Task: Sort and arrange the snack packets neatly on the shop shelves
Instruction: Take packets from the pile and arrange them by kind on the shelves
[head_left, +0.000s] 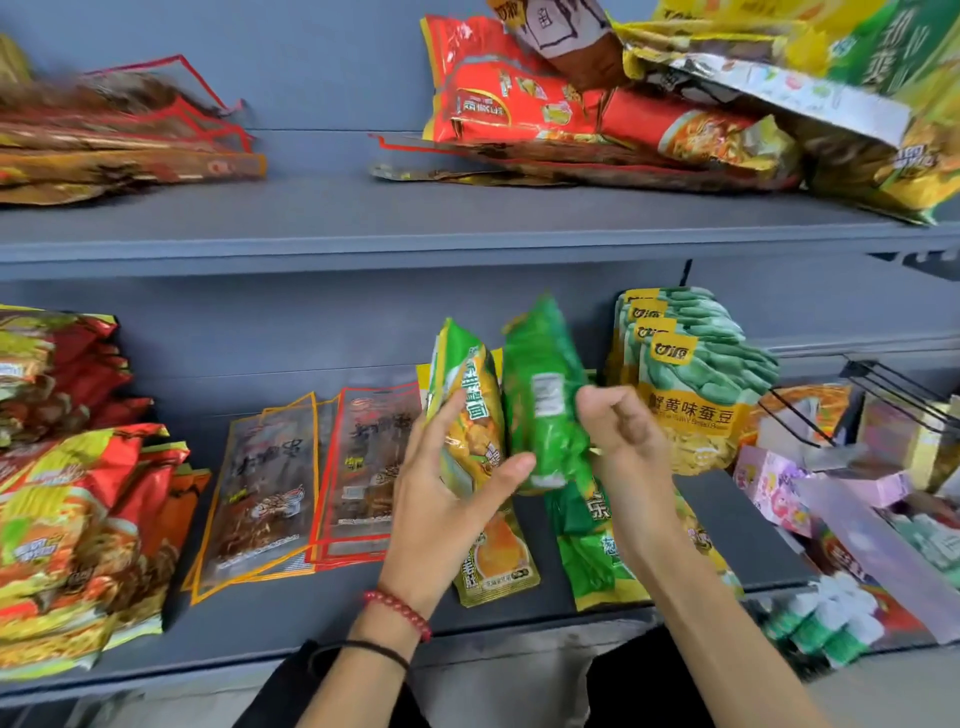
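Above the lower shelf (311, 613), the left hand (457, 478) holds a yellow-green packet (470, 410) upright, with its long fingers spread over the front and the thumb reaching across to the foot of a green packet (540, 405) standing just beside it. The right hand (618, 431) has its fingers curled against the green packet's right edge; whether it actually pinches the packet cannot be told. More green packets (592, 561) and a yellow packet (498, 561) lie flat on the shelf beneath the hands. Bean packets (696, 374) stand in a row to the right, clear packets (265, 488) lie flat to the left, and a heap of red packets (67, 519) sits at the far left. On the upper shelf (363, 223), a jumbled pile (571, 104) lies at the right.
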